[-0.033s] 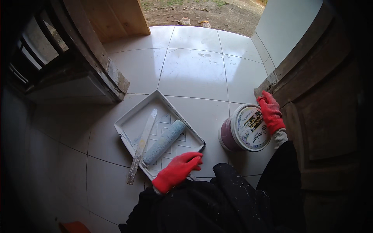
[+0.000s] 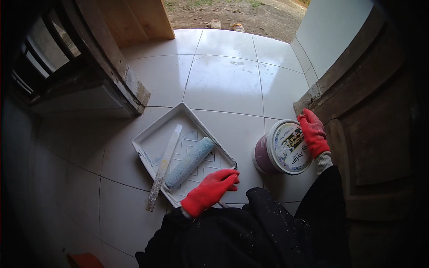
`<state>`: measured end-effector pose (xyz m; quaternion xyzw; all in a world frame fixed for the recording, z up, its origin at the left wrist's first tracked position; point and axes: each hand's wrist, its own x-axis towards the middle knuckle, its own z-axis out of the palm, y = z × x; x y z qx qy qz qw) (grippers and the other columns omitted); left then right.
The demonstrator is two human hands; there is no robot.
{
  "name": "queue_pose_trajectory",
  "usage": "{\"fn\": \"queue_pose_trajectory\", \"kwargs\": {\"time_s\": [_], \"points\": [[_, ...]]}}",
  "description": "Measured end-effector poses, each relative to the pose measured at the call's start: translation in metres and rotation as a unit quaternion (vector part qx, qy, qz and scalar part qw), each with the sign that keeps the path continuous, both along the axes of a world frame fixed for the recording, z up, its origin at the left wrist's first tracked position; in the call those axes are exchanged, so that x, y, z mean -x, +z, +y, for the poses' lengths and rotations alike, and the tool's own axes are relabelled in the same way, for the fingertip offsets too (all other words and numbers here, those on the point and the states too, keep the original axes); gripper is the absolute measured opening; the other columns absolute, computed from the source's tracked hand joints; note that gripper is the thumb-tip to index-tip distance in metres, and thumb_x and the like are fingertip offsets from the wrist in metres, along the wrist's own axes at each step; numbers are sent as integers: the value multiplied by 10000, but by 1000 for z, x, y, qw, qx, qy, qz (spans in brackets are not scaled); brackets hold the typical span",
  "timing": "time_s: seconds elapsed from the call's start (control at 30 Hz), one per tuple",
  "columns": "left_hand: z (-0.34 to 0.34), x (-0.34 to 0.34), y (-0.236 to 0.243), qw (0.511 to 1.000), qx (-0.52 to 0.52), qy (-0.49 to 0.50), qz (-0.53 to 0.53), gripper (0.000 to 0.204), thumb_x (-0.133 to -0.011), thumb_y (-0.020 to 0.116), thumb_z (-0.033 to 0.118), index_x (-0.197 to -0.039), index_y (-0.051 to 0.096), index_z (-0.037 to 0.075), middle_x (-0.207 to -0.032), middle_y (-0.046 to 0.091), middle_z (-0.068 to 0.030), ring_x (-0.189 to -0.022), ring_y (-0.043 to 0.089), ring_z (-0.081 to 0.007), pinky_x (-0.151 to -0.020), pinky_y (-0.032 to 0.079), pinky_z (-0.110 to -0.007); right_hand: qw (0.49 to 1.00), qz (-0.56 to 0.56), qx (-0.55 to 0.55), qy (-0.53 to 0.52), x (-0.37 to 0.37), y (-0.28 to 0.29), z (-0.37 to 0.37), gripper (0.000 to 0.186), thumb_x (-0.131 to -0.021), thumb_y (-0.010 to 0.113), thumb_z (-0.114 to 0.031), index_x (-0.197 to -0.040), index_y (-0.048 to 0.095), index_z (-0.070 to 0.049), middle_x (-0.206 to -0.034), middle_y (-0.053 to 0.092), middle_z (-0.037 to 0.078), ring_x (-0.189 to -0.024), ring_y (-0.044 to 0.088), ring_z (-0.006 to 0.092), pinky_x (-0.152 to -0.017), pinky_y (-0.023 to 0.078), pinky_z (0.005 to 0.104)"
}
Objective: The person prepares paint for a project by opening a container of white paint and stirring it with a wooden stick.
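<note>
As the tub [image 2: 284, 151] stands, the right grip [image 2: 314, 133] touches its right edge.

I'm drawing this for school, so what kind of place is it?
Probably the doorway of a building, maybe a house: shiny white floor tiles run out to bare ground, and dark wooden panelling, like a door, stands on the right.

The maroon bucket [image 2: 262, 157] stands upright, its patterned white lid [image 2: 289, 154] on, off the right corner of the white tray [image 2: 154, 131]; a pale-blue roller [image 2: 190, 163] slants across its ridges; a paint-smeared stick [image 2: 166, 159] overhangs the tray's near left edge.
</note>
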<state>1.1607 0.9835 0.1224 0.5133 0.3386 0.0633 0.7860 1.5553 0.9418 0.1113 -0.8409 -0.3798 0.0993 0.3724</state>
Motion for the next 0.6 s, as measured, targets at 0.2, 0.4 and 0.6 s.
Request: {"fn": "queue_pose_trajectory", "kwargs": {"time_s": [0.2, 0.4, 0.6], "points": [[14, -57, -27, 982, -181, -57, 14, 561, -948, 563, 326, -1344, 440, -51, -1169, 620, -163, -1053, 625, -203, -905, 486, -324, 995, -5, 100, 27, 44, -6, -37, 468, -925, 580, -304, -1286, 558, -7, -1177, 646, 149, -1079, 606, 224, -918, 464, 309], [9, -89, -40, 990, -139, 15, -26, 470, -885, 625, 391, -1094, 565, -25, -1032, 624, -199, -978, 602, -322, -850, 467, -398, 990, 137, 18, -19, 49, -19, -56, 384, -946, 576, -232, -1271, 584, -27, -1056, 670, 37, -914, 585, 88, -798, 477, 254], [5, -85, -57, 987, -147, 64, -2, 454, -882, 668, 340, -1118, 548, -29, -922, 636, -116, -847, 631, -196, -752, 513, -331, 987, 148, 66, -27, 59, -18, -85, 291, -924, 619, -254, -1072, 642, -5, -889, 666, 38, -806, 584, 103, -738, 476, 258]]}}
